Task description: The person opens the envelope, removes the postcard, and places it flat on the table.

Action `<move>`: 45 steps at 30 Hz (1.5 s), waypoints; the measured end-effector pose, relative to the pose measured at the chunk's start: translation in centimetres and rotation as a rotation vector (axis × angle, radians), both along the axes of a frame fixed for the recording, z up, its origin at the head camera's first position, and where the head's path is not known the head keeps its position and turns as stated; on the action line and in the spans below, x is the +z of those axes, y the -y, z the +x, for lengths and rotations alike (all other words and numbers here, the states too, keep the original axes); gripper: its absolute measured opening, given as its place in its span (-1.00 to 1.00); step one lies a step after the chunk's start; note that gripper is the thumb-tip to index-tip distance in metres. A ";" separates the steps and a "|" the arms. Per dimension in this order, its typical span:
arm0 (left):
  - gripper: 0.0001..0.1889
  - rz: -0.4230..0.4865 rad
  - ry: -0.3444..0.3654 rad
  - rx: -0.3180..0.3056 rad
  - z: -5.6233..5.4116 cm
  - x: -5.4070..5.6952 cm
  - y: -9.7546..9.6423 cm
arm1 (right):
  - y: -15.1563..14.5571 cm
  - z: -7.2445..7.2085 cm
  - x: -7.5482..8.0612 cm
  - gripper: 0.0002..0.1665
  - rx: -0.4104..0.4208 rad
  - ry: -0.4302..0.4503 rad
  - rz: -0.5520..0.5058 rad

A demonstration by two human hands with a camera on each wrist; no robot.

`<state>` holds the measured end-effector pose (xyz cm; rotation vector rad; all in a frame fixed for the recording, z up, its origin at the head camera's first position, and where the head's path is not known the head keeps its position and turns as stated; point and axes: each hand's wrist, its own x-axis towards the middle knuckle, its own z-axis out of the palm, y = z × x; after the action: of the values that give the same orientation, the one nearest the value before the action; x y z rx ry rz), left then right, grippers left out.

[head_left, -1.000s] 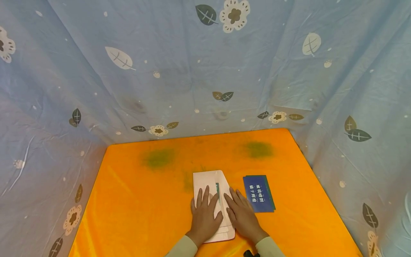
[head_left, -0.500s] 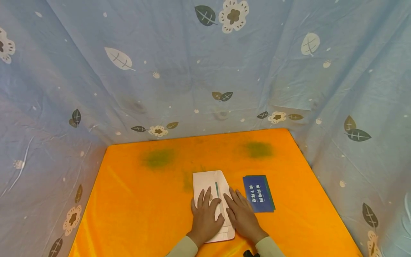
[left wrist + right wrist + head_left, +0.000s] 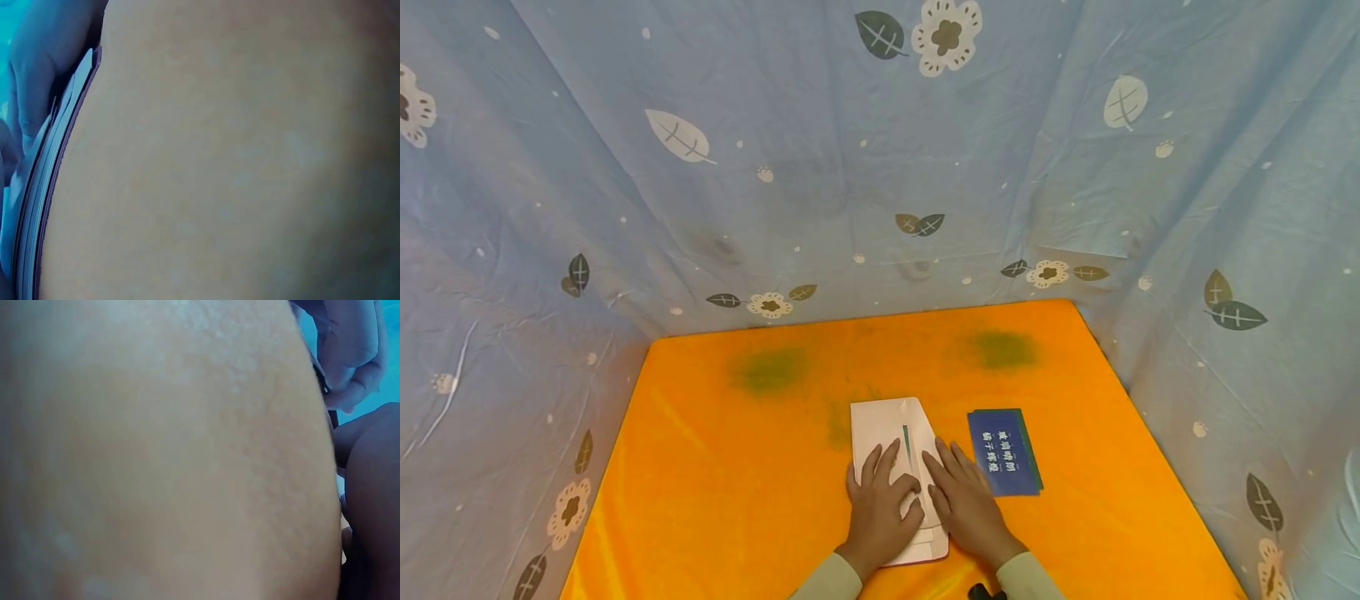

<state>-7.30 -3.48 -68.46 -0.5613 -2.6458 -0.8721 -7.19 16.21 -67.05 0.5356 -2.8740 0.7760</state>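
Note:
A whitish envelope (image 3: pixel 880 418) with an angled flap along its right side lies on the orange cloth. A thin green strip (image 3: pixel 906 442) shows in its lengthwise opening. My left hand (image 3: pixel 882 512) rests on the envelope's left part; its forefinger bends toward the thumb, with a small gap between their tips. My right hand (image 3: pixel 967 504) lies with extended fingers over the flap side. In the left wrist view, several layered edges of the stack (image 3: pixel 37 219) appear beside the palm. The right wrist view is mostly skin, with bent fingers of the left hand (image 3: pixel 356 356) at upper right.
Blue cards (image 3: pixel 1003 454) with white characters, a green edge beneath them, lie just right of my right hand. Orange cloth (image 3: pixel 737 467) covers the table. Blue patterned curtains (image 3: pixel 820 208) surround three sides. A small black object (image 3: pixel 983 592) sits at the bottom edge.
My left forefinger has drawn back and bent toward the thumb, uncovering more of the opening. The right hand, envelope and blue cards keep their places.

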 end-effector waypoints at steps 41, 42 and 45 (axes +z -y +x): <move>-0.88 0.012 -0.117 -0.053 0.2 -0.4 0.4 | 0.0 -0.2 -0.2 -0.36 -0.008 0.049 -0.053; -0.89 0.013 -0.115 -0.055 0.2 -0.3 0.4 | 0.0 -0.2 -0.1 -0.36 -0.008 0.051 -0.055; -0.89 0.012 -0.125 -0.053 0.2 -0.3 0.4 | 0.0 -0.2 0.0 -0.36 -0.008 0.061 -0.060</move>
<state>-7.08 -3.85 -68.77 -0.6637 -2.5223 -0.8392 -7.40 16.16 -67.00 0.5018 -2.8961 0.8889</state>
